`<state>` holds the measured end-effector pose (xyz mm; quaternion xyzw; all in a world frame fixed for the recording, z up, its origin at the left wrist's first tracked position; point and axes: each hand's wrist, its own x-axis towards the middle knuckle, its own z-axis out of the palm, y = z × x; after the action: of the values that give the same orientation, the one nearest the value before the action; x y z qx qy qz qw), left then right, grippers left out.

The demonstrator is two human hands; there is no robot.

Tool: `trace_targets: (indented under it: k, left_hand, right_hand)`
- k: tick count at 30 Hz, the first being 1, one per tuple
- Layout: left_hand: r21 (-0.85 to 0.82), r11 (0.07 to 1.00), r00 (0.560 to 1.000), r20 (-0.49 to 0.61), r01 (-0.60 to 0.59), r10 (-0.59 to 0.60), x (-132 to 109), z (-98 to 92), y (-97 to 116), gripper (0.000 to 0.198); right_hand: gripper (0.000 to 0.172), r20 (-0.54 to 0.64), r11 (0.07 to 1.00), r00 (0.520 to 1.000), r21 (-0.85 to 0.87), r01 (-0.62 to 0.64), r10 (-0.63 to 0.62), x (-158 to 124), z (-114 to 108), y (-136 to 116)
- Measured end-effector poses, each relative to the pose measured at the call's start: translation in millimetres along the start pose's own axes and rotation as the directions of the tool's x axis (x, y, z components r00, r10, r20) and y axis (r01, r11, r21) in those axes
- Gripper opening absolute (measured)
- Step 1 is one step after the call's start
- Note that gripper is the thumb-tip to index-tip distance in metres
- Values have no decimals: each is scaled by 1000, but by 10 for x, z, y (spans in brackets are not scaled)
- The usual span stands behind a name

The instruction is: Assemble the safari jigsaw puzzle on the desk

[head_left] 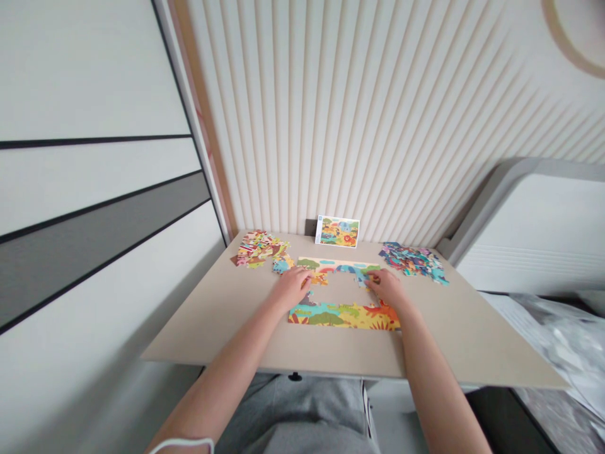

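Observation:
A partly assembled jigsaw puzzle (329,318) lies on the table, its colourful animal-scene border joined around a bare middle. My left hand (293,287) rests over the puzzle's left side, fingers curled and closed at a puzzle piece near an orange animal part. Over the right side, my right hand (386,287) has its fingertips pinched together on a puzzle piece beside the blue part. My fingers partly hide both pieces. The puzzle's lower strip shows green, yellow and red shapes.
Loose puzzle pieces (258,248) are heaped at the back left, and a bluish-purple heap of pieces (413,260) lies at the back right. A picture card (337,231) leans against the ribbed wall (293,126). The beige table (212,321) has its front edge close to my body.

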<state>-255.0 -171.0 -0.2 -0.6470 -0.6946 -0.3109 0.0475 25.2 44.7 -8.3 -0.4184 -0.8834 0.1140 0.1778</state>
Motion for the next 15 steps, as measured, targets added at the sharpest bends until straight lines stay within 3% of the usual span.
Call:
trace_targets:
  k: [3,6,8,11,15]
  left_hand:
    - [87,984,983,-109,158,-148,-10,-61,-79,26]
    - [210,897,910,-239,388,-337,-23,-130,-218,50]
    - [261,836,871,-244,483,-427,-29,-156,-313,60]
    - [256,806,845,-190,534,-500,-25,-157,-409,62]
    - [228,808,839,-197,543,-508,-10,-131,-441,59]
  right_hand:
    - [38,-42,999,999,47,17,-15,16,3,-23]
    - [39,-76,997,997,74,30,-24,36,1,-40]
    - [39,-84,997,996,75,30,-23,42,3,-45]
    - [39,-82,996,996,81,35,-28,42,5,-52]
    - [37,-87,995,996,93,40,-32,30,-1,-75]
